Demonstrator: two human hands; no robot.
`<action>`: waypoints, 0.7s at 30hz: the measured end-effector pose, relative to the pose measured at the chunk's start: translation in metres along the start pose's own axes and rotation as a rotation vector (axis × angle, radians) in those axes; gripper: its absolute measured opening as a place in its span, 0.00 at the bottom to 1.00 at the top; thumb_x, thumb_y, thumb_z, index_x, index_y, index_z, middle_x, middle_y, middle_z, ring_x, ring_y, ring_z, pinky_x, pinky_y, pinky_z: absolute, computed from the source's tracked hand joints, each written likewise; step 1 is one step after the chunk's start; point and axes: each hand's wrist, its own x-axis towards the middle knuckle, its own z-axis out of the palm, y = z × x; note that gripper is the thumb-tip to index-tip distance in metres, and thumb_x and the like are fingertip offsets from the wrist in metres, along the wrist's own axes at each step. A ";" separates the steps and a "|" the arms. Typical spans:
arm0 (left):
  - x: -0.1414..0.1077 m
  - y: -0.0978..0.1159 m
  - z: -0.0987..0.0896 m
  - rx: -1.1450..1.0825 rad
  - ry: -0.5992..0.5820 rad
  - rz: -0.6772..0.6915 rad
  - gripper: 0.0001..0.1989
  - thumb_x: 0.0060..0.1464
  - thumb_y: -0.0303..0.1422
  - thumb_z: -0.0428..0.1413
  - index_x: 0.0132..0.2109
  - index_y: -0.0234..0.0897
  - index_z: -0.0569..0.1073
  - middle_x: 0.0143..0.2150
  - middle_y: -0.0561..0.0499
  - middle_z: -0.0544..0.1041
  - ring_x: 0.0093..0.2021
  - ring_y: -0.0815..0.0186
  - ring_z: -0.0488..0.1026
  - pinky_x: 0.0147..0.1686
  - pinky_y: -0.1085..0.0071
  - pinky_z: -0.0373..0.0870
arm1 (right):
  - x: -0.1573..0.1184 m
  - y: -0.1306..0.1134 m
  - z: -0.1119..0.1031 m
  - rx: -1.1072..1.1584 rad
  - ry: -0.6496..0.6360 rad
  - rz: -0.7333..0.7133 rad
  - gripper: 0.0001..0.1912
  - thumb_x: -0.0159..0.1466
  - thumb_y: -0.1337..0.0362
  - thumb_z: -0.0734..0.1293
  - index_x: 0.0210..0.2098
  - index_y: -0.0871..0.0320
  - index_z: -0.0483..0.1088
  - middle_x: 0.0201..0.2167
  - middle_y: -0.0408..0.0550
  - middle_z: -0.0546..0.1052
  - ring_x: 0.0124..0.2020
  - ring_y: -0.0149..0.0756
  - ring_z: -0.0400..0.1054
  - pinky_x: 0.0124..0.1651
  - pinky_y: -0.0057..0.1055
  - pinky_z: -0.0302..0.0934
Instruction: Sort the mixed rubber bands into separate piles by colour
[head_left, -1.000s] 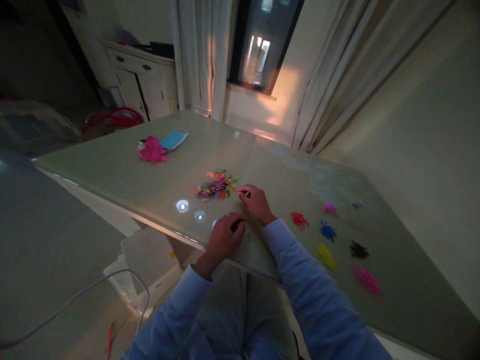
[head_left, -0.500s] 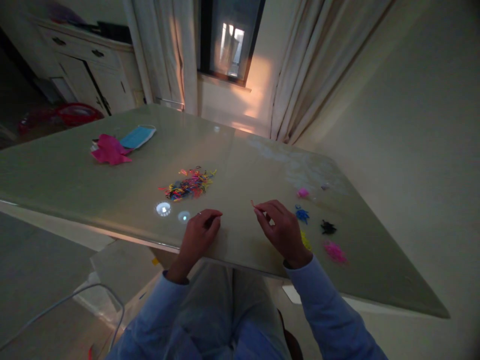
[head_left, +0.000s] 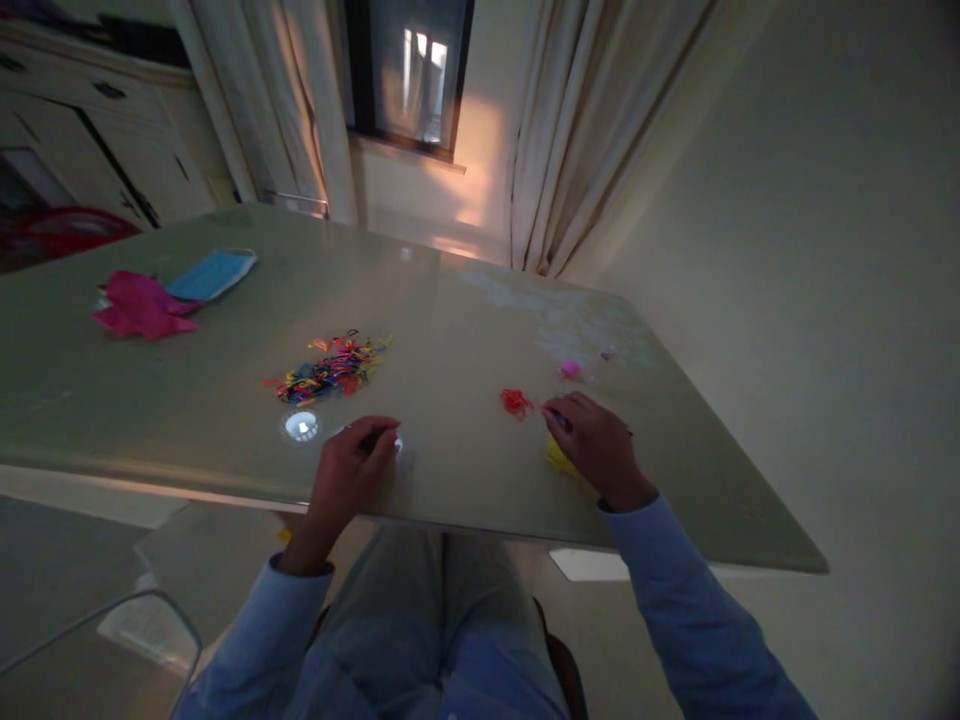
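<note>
A mixed heap of small coloured rubber bands (head_left: 334, 368) lies on the table left of centre. Close in front of it is my left hand (head_left: 352, 465), thumb and fingertips pressed together; anything between them is too small to make out. My right hand (head_left: 596, 445) hovers with its fingers pinched just right of a small red pile of rubber bands (head_left: 516, 402). No band shows clearly in its fingertips. Partly under that hand is a yellow pile of bands (head_left: 559, 457). The blue, black and lower pink piles are hidden behind the hand.
A pink pile (head_left: 570, 369) and a small clear item (head_left: 607, 353) lie farther back on the right. At the far left are a blue face mask (head_left: 214, 275) and a crumpled pink piece (head_left: 144, 305). The table's front edge (head_left: 465, 528) runs close before my lap.
My right hand has moved right across the table, uncovering the red pile and covering other piles. The small reddish band in its fingertips no longer shows. The view has shifted right.
</note>
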 end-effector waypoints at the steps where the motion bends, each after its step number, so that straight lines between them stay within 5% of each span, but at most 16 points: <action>1: 0.000 0.000 0.000 0.003 0.003 -0.002 0.15 0.54 0.42 0.54 0.39 0.38 0.79 0.35 0.49 0.82 0.34 0.62 0.77 0.38 0.68 0.72 | 0.004 0.004 0.001 -0.022 -0.030 0.030 0.11 0.69 0.63 0.62 0.38 0.58 0.77 0.36 0.50 0.79 0.34 0.37 0.72 0.35 0.30 0.59; 11: 0.002 0.001 0.000 0.010 0.006 -0.015 0.15 0.54 0.43 0.54 0.38 0.38 0.79 0.35 0.49 0.81 0.34 0.62 0.77 0.39 0.68 0.72 | 0.044 0.001 0.023 -0.142 -0.302 0.176 0.13 0.69 0.62 0.62 0.38 0.57 0.78 0.39 0.56 0.80 0.39 0.41 0.74 0.35 0.30 0.58; 21: 0.001 -0.001 0.001 -0.021 0.004 -0.017 0.15 0.54 0.42 0.54 0.39 0.39 0.79 0.35 0.50 0.82 0.34 0.62 0.78 0.39 0.68 0.74 | 0.046 0.008 0.020 -0.117 -0.356 0.171 0.11 0.68 0.63 0.64 0.38 0.57 0.79 0.39 0.54 0.81 0.41 0.41 0.75 0.39 0.31 0.61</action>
